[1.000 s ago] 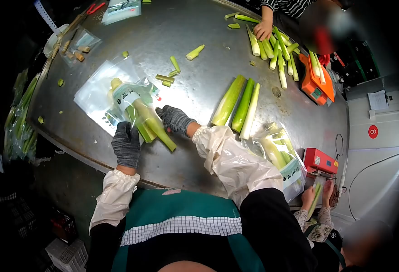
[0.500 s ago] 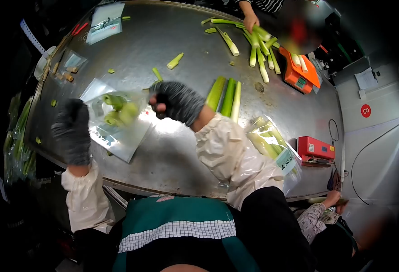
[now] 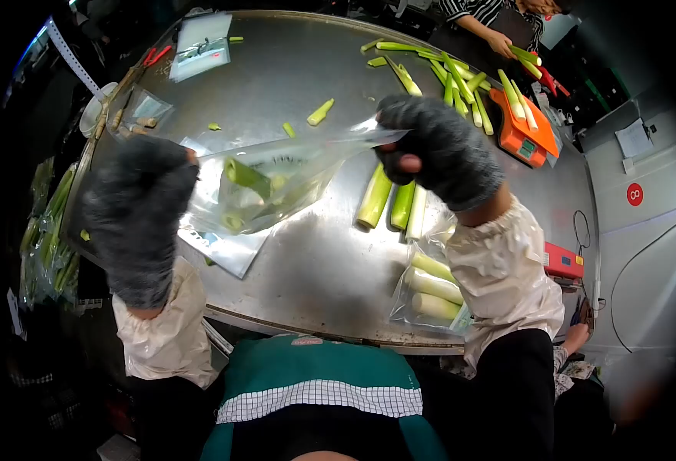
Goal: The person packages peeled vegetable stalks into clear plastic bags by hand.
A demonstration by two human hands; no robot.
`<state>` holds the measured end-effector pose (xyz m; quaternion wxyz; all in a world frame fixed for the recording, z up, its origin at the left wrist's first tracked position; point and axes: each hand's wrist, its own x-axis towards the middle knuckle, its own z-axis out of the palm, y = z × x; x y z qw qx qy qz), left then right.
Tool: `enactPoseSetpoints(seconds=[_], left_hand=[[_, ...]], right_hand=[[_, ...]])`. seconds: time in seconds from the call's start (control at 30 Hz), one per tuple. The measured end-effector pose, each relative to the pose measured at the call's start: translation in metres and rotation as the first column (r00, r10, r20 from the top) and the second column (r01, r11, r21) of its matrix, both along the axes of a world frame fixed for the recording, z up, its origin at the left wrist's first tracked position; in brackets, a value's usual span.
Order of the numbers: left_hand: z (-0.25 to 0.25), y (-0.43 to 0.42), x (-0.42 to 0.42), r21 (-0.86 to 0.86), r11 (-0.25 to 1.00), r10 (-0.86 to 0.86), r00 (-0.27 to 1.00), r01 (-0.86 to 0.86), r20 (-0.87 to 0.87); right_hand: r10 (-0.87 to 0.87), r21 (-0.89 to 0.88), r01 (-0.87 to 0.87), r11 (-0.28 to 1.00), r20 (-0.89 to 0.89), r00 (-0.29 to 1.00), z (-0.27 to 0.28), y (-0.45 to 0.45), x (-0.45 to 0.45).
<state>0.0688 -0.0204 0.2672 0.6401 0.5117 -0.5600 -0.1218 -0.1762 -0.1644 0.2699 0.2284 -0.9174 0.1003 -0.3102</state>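
Note:
A clear plastic bag (image 3: 318,173) is stretched above the metal table, with several green-white vegetable stalks (image 3: 247,178) inside, which look like water bamboo shoots. My left hand (image 3: 134,215), in a grey glove with bare fingertips, is closed on the bag's left end. The bag's right end is pinched in my gloved right hand (image 3: 445,154). Under the bag lie flat plastic bags (image 3: 234,253). Three thick stalks (image 3: 374,198) rest on the table below my right hand. Near my right sleeve, a filled bag of stalks (image 3: 434,288) lies on the table.
An orange scale (image 3: 518,138) carries stalks, beside a loose pile (image 3: 461,84). Across the table, a co-worker's hand (image 3: 501,44) holds stalks. A red sealer-like device (image 3: 562,261) stands at right. Red-handled scissors (image 3: 156,56) and a bag stack (image 3: 199,46) lie far left.
My right hand has moved right and up, pulling the bag out long between both hands. The co-worker's hand has moved from the pile toward the scale. The view has shifted slightly.

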Motion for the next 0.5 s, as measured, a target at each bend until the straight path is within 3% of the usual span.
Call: enactPoseSetpoints(seconds=[0.03, 0.07, 0.1, 0.13, 0.17, 0.2, 0.27, 0.3, 0.33, 0.37, 0.4, 0.43, 0.47, 0.5], left_hand=[[0.002, 0.001, -0.002, -0.082, 0.996, -0.036, 0.990, 0.025, -0.133], [0.021, -0.003, -0.011, -0.033, 0.996, 0.089, 0.968, -0.084, 0.233], [0.014, -0.022, 0.000, -0.052, 0.995, -0.073, 0.973, 0.087, 0.219], [0.011, -0.030, -0.008, 0.010, 0.993, -0.116, 0.988, 0.115, 0.105], [0.012, -0.040, -0.020, 0.072, 0.986, -0.153, 0.988, 0.153, -0.009], [0.015, -0.048, -0.029, 0.067, 0.983, -0.168, 0.986, 0.168, -0.011], [0.022, -0.066, -0.050, -0.153, 0.977, -0.117, 0.970, 0.151, 0.214], [0.023, -0.081, -0.061, -0.193, 0.960, -0.183, 0.977, 0.201, 0.106], [0.033, -0.084, -0.077, -0.036, 0.964, -0.264, 0.964, 0.263, -0.040], [0.045, -0.097, -0.100, -0.181, 0.983, 0.054, 0.920, 0.018, 0.387], [0.035, -0.112, -0.115, -0.216, 0.958, -0.142, 0.966, 0.188, 0.214], [0.015, -0.135, -0.129, -0.523, 0.850, 0.374, 0.633, 0.057, 0.678], [0.013, -0.136, -0.149, -0.454, 0.853, -0.096, 0.933, 0.256, 0.347], [-0.002, -0.145, -0.174, -0.468, 0.833, -0.202, 0.950, 0.294, 0.238]], right_hand=[[-0.068, -0.121, 0.065, 0.990, -0.020, 0.997, 0.008, 0.004, -0.003], [-0.141, -0.240, 0.129, 0.962, -0.031, 0.990, 0.016, 0.008, -0.005], [-0.071, 0.046, 0.080, 0.996, -0.174, 0.982, 0.016, -0.013, -0.006], [-0.154, 0.667, 0.151, 0.730, -0.055, 0.987, 0.016, -0.020, -0.008], [-0.292, 0.989, 0.043, 0.143, 0.000, 0.956, 0.018, -0.024, -0.009], [-0.422, 0.973, 0.077, 0.219, 0.023, 0.906, 0.021, -0.024, -0.012], [-0.206, 0.830, 0.001, 0.558, 0.137, 0.969, 0.020, -0.055, -0.043], [-0.090, 0.688, -0.034, 0.725, 0.143, 0.986, 0.030, -0.058, -0.053], [-0.187, 0.814, -0.183, 0.551, 0.335, 0.924, 0.025, -0.064, -0.066], [-0.208, 0.341, 0.172, 0.924, 0.072, 0.976, 0.028, -0.070, -0.087], [-0.460, -0.333, 0.434, 0.837, 0.001, 0.888, 0.031, -0.076, -0.109], [-0.542, -0.375, 0.489, 0.788, -0.045, 0.839, 0.027, -0.080, -0.136], [-0.619, -0.423, 0.532, 0.733, -0.092, 0.780, 0.024, -0.083, -0.163], [-0.688, -0.475, 0.562, 0.677, -0.137, 0.713, 0.021, -0.087, -0.190]])
